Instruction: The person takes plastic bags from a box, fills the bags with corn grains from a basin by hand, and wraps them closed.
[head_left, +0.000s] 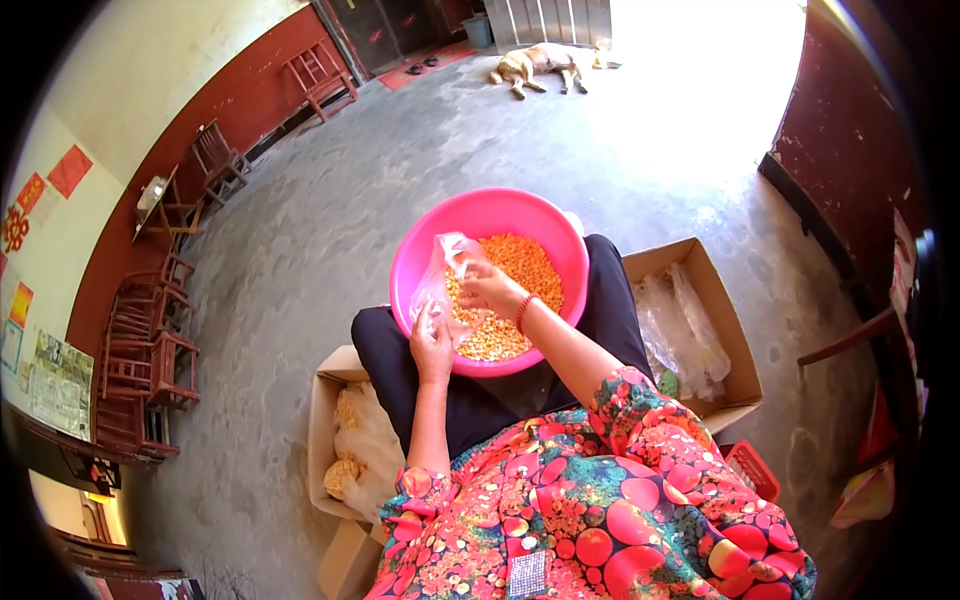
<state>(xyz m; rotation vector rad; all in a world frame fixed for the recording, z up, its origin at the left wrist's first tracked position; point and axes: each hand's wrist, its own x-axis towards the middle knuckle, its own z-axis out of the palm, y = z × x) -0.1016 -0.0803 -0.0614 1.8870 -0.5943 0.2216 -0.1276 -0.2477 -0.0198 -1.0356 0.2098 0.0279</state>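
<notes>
A pink basin (402, 262) rests between the person's knees and holds many loose orange-yellow kernels (522, 262) that look like corn. Above its left part is a thin clear plastic bag (437, 270). My left hand (432, 348) is closed on the bag's lower edge, near the basin's front left rim. Over the kernels, my right hand (491, 288), with a red bracelet (525, 311) at the wrist, has its curved fingers on the bag's right side. Its fingertips are partly hidden by the plastic.
To the right stands a cardboard box (742, 360) with clear plastic bags (685, 325). Another box (322, 440) at left holds filled bags (365, 440). A red basket (755, 470) is low right. Wooden chairs (150, 350) line the left wall; a dog (545, 65) lies ahead.
</notes>
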